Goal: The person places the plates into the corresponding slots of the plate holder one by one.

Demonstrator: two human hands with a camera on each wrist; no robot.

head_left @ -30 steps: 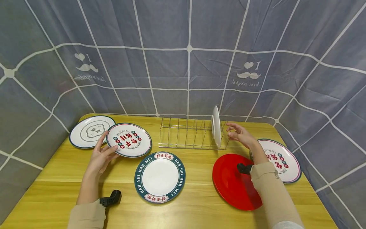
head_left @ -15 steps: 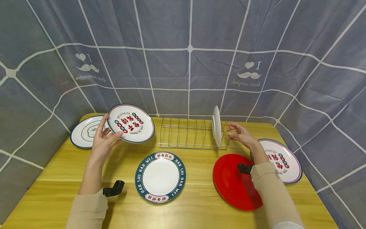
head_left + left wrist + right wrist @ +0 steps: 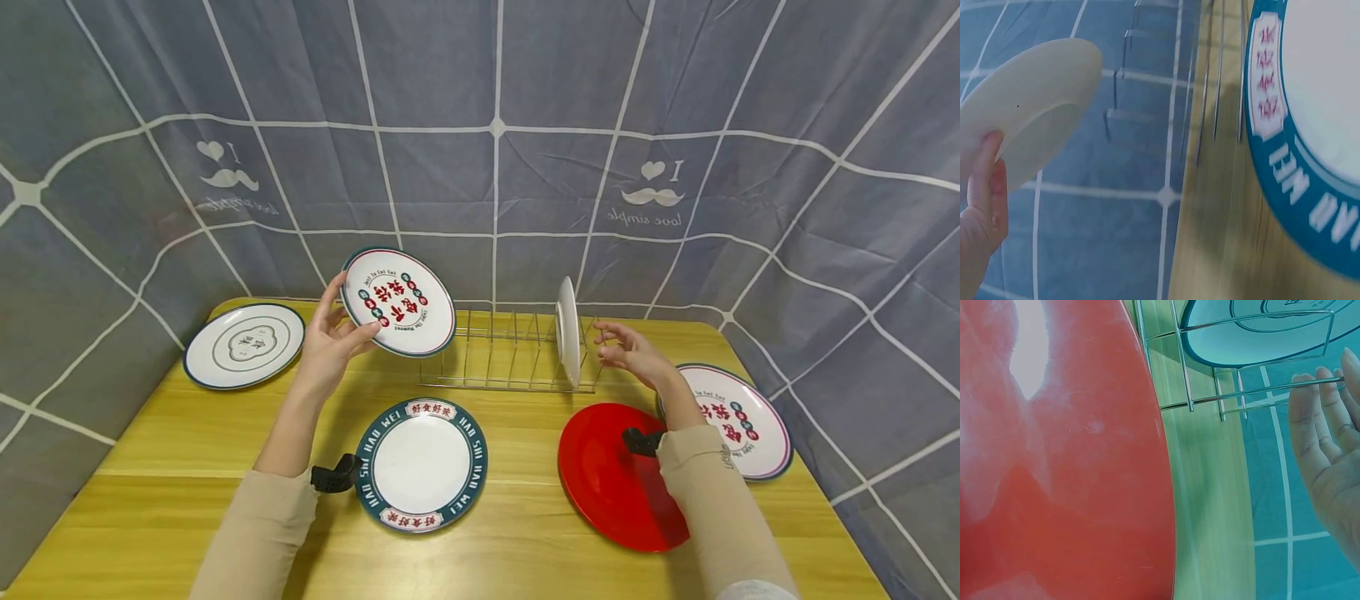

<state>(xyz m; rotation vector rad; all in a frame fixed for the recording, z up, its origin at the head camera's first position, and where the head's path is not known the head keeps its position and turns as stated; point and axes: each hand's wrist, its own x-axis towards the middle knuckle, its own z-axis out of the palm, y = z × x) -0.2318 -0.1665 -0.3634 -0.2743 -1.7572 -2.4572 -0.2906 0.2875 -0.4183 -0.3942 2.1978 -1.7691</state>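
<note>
One tilted plate (image 3: 399,302), left hand (image 3: 327,343) gripping its left rim | rack (image 3: 510,389) lies rightward | right hand (image 3: 637,355) at rack's right end, fingers' hold unclear

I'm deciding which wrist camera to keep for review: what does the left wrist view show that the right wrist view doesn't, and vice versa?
Only left wrist: the left hand holding a plate, white underside showing, and the teal-rimmed plate.

Only right wrist: the right hand at the end of the wire rack, the red plate, and the patterned face of the standing plate.

Both: parts of that rack, the wooden table and the white-lined curtain.
</note>
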